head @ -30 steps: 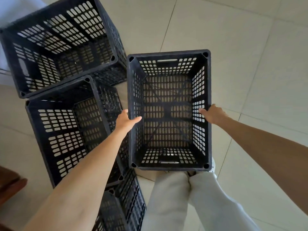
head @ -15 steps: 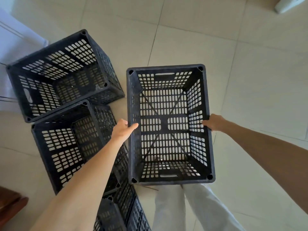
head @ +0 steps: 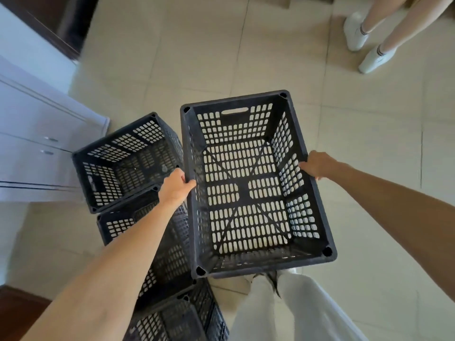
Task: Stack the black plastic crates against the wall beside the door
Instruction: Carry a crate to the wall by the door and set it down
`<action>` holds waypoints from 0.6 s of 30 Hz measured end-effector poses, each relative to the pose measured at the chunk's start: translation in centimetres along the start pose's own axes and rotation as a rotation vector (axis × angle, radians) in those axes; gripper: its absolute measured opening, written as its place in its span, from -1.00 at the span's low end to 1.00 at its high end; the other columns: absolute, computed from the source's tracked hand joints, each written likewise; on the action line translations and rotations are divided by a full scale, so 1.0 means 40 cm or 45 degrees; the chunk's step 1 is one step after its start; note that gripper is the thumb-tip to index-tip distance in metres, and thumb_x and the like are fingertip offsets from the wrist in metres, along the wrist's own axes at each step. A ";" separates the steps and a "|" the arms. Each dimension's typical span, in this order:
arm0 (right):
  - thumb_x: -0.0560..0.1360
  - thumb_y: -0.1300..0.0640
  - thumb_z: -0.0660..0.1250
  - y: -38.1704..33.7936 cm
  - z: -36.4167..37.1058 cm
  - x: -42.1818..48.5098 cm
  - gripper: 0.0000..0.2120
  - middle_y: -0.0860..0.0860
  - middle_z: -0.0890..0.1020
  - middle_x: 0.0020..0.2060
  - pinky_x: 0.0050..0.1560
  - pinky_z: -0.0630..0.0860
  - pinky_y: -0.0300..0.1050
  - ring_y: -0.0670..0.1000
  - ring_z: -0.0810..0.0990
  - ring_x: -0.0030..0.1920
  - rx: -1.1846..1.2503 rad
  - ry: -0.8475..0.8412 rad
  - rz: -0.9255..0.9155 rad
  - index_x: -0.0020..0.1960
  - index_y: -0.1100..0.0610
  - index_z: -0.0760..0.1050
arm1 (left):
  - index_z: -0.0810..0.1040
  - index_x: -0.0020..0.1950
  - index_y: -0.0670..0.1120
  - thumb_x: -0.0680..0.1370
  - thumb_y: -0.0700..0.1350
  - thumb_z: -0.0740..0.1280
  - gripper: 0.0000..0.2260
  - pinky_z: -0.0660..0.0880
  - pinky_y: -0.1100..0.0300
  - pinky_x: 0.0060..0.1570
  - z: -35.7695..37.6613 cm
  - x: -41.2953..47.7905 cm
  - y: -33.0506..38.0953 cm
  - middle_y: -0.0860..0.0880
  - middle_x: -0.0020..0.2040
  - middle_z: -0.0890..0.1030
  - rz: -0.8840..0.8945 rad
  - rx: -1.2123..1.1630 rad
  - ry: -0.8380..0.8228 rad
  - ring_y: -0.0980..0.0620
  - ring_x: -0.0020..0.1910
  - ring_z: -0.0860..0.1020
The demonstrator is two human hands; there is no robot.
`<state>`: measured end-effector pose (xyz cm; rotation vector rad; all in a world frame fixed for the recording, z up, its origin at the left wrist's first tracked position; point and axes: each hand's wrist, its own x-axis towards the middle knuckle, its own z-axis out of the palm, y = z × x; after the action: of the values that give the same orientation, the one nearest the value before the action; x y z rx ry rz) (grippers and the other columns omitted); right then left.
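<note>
I hold an empty black plastic crate (head: 246,193) in the air above the tiled floor, open side up. My left hand (head: 174,187) grips its left long rim, and my right hand (head: 316,164) grips the right long rim. To the left, lower down, stand three more black crates in a row: a far one (head: 118,163), a middle one (head: 128,225) partly hidden under my left forearm, and a near one (head: 177,318) at the bottom edge.
A white cabinet (head: 32,143) with two small handles stands at the left, close to the far crate. A dark wooden door frame (head: 61,25) is at the top left. Another person's legs in white shoes (head: 364,43) stand at the top right. My own legs are below the held crate.
The crate has risen in my two hands and the view has tilted up and pulled back. The cabinet, the door frame and another person's feet have come into view.
</note>
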<state>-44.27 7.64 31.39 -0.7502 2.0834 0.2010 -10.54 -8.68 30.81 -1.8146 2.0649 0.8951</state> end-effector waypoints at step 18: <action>0.62 -0.01 0.11 -0.334 -0.721 0.268 -0.51 0.17 0.49 -0.02 -0.17 0.44 -0.08 0.14 0.52 -0.12 -0.290 0.308 -0.269 0.34 0.37 0.31 | 0.49 -0.01 -0.17 0.52 -0.01 0.41 -0.76 0.56 -0.02 -0.06 -0.504 0.349 0.423 -0.08 -0.15 0.57 0.043 -0.117 0.294 -0.09 -0.13 0.57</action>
<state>-61.11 -19.43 41.78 -1.1751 2.2105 0.2425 -25.32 -31.25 43.44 -2.0210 2.2306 0.8365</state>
